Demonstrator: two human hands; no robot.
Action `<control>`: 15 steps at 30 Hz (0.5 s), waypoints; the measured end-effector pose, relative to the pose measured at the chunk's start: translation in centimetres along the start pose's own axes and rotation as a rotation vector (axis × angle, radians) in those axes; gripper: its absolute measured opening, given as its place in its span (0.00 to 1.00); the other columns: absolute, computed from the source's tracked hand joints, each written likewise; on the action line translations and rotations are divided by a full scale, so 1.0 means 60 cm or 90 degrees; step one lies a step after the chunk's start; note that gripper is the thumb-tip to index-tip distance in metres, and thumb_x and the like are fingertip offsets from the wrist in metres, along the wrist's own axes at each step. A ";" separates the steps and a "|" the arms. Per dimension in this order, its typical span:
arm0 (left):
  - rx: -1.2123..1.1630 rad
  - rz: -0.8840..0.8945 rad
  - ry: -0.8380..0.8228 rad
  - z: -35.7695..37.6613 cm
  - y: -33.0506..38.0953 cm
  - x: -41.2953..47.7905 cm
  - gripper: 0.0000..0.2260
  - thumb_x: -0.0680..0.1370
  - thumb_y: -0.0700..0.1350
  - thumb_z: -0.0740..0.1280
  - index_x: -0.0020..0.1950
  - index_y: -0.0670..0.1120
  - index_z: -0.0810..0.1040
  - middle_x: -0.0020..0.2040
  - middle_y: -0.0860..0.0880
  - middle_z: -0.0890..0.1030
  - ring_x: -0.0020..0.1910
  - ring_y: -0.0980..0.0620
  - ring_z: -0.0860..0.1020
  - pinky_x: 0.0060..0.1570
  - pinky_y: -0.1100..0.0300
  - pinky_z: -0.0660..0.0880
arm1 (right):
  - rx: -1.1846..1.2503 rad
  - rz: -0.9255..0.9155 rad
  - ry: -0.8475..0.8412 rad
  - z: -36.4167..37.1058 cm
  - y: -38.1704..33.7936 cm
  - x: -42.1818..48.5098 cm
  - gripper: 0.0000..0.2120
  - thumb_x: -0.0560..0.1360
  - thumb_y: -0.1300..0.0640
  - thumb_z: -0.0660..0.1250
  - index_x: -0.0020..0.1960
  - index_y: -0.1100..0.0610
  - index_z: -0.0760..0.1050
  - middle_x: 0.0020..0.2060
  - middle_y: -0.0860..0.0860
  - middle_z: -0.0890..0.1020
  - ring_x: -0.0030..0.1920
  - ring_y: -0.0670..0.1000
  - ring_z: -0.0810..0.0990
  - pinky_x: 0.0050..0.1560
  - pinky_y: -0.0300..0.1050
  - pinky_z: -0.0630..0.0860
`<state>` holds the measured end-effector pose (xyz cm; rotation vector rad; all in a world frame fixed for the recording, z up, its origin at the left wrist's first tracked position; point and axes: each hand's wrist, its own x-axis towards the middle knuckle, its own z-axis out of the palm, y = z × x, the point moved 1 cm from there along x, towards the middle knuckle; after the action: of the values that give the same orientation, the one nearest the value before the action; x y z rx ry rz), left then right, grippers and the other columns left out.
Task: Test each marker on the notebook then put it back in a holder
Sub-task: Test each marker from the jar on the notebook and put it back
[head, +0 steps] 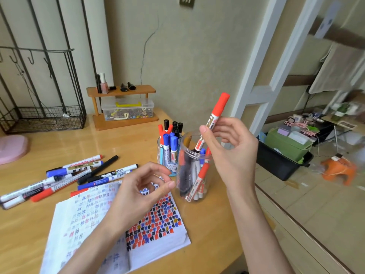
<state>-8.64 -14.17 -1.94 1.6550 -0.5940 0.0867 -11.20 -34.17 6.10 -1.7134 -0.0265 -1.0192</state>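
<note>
Beneath my left grip (pixel 138 186), nearest to me, the open notebook (pixel 167 246) lies flat on the worktop (pixel 29 224), its right page crowded with red, blue and black test marks. That grip hovers over the page holding nothing, fingers loosely curled, thumb and forefinger close but apart. Right of it and higher, my right grip (pixel 231 153) pinches a red marker (pixel 216 117) at mid-barrel between thumb and fingers. The marker is capped and tilted, cap up and away, and its lower end sits at the mouth of the clear jar (pixel 194 175) just below this grip. Inside the jar, red, blue and black markers lean against the wall. Just beyond and left of the jar stands a second holder (pixel 167 155), packed with upright blue, red and black markers. Left of my left grip, loose markers (pixel 65 175) lie scattered on the worktop beside the notebook. Farther back, a small wooden shelf (pixel 120 89) carries little bottles over a clear plastic box (pixel 128 110), with a wire rack (pixel 43 117) at far left.
</note>
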 end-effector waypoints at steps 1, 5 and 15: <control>0.003 0.002 0.000 0.000 -0.002 0.000 0.11 0.73 0.48 0.77 0.53 0.47 0.83 0.47 0.48 0.86 0.43 0.47 0.85 0.49 0.38 0.80 | -0.011 0.008 -0.004 -0.001 0.003 0.001 0.08 0.75 0.61 0.79 0.51 0.56 0.81 0.43 0.45 0.87 0.45 0.46 0.86 0.48 0.37 0.79; 0.020 0.004 -0.004 -0.006 -0.014 -0.003 0.09 0.74 0.48 0.76 0.52 0.47 0.84 0.47 0.48 0.86 0.46 0.48 0.85 0.52 0.50 0.80 | -0.138 0.040 -0.054 0.000 0.024 -0.008 0.10 0.76 0.53 0.77 0.53 0.46 0.78 0.41 0.42 0.86 0.48 0.42 0.84 0.46 0.34 0.76; 0.062 -0.047 0.012 -0.072 -0.055 -0.030 0.09 0.74 0.50 0.75 0.51 0.48 0.84 0.47 0.47 0.86 0.48 0.47 0.85 0.52 0.51 0.81 | -0.201 0.034 -0.072 0.013 0.035 -0.022 0.14 0.78 0.48 0.73 0.61 0.39 0.74 0.45 0.37 0.84 0.54 0.41 0.81 0.54 0.58 0.81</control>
<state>-7.60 -9.30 -4.80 1.7673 -0.5209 0.0787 -10.53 -33.83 3.59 -2.0460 0.1123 -0.9226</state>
